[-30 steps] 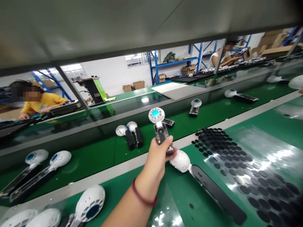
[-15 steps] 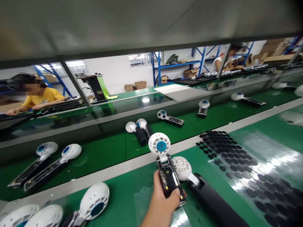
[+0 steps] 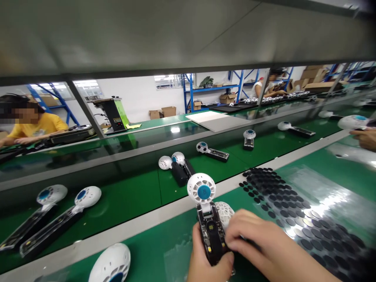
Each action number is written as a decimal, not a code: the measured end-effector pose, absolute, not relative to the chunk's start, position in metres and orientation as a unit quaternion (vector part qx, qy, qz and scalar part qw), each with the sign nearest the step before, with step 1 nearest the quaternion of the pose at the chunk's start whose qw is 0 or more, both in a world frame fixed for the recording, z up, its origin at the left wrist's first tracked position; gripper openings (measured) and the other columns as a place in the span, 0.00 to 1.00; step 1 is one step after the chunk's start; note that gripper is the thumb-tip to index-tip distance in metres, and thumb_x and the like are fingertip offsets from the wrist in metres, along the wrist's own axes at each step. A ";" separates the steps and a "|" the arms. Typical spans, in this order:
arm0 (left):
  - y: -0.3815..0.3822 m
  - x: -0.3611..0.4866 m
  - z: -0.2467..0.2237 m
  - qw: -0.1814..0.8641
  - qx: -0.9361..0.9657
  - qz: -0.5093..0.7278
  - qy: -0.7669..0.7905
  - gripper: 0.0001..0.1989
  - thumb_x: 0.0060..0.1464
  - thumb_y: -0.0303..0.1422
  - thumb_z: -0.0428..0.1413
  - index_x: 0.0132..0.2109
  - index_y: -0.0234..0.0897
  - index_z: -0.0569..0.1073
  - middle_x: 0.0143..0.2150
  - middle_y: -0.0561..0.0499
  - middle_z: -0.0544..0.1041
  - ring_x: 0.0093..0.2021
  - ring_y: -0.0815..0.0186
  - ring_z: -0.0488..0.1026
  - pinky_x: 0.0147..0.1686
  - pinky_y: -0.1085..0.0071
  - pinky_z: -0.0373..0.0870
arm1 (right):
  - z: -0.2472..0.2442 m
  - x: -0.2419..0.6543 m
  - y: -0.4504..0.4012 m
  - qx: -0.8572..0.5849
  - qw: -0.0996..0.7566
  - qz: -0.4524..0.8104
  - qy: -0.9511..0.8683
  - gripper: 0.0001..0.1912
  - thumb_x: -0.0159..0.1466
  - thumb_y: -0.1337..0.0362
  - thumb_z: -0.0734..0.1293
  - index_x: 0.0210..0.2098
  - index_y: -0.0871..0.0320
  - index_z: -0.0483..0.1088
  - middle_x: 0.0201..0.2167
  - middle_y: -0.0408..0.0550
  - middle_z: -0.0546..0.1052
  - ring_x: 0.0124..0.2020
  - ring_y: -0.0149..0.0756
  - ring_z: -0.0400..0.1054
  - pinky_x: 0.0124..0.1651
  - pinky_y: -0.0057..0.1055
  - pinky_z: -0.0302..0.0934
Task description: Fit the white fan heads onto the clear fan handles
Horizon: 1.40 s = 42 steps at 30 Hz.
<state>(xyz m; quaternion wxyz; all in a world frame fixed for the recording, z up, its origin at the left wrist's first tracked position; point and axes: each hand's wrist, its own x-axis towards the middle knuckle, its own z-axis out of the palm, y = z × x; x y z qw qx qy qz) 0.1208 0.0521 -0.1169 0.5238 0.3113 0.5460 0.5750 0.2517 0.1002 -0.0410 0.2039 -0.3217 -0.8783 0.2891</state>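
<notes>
My left hand (image 3: 207,260) is wrapped round the black handle of a device (image 3: 210,231), whose white round head with a blue centre points up. My right hand (image 3: 255,239) is at the handle's right side, thumb and fingers pressed together; what they pinch, if anything, is hidden. Behind that hand lies another device with a white lattice head (image 3: 225,213), its handle mostly covered. Rows of black discs (image 3: 282,196) on a clear sheet spread to the right.
A green conveyor (image 3: 123,196) carries several similar devices beyond a metal rail (image 3: 141,219). Another white head (image 3: 111,262) lies at front left. A co-worker's hand (image 3: 366,138) is at the right edge. Two people sit across the line.
My right hand has come in from the right to the handle in my left hand. The view has shifted, and a co-worker's hand has appeared at the right edge.
</notes>
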 end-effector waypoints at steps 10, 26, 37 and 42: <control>0.055 0.123 -0.115 0.527 0.305 0.556 0.565 0.36 0.28 0.28 0.55 0.50 0.32 0.53 0.41 0.43 0.71 0.41 0.59 0.69 0.42 0.69 0.63 | -0.049 0.225 0.113 -0.364 0.190 0.250 -0.877 0.11 0.59 0.76 0.60 0.29 0.53 0.64 0.30 0.39 0.69 0.35 0.33 0.62 0.37 0.31 0.57; 0.053 0.121 -0.123 0.508 0.307 0.541 0.596 0.33 0.30 0.27 0.59 0.48 0.36 0.59 0.38 0.47 0.74 0.41 0.58 0.70 0.39 0.71 0.64 | -0.052 0.224 0.116 -0.310 0.183 0.200 -0.911 0.10 0.59 0.76 0.60 0.30 0.55 0.66 0.30 0.42 0.69 0.34 0.34 0.59 0.35 0.29 0.57; 0.055 0.124 -0.119 0.468 0.322 0.534 0.627 0.34 0.30 0.33 0.57 0.49 0.32 0.56 0.36 0.44 0.75 0.45 0.54 0.69 0.41 0.70 0.64 | -0.060 0.222 0.110 -0.295 0.282 0.071 -0.910 0.08 0.58 0.72 0.59 0.25 0.57 0.63 0.22 0.42 0.65 0.26 0.33 0.55 0.27 0.30 0.45; 0.054 0.126 -0.111 0.442 0.326 0.500 0.670 0.37 0.30 0.34 0.53 0.51 0.28 0.54 0.39 0.38 0.73 0.47 0.52 0.68 0.45 0.67 0.62 | -0.059 0.224 0.111 -0.360 0.295 0.092 -0.880 0.10 0.55 0.73 0.61 0.33 0.51 0.64 0.34 0.43 0.70 0.36 0.39 0.62 0.35 0.35 0.52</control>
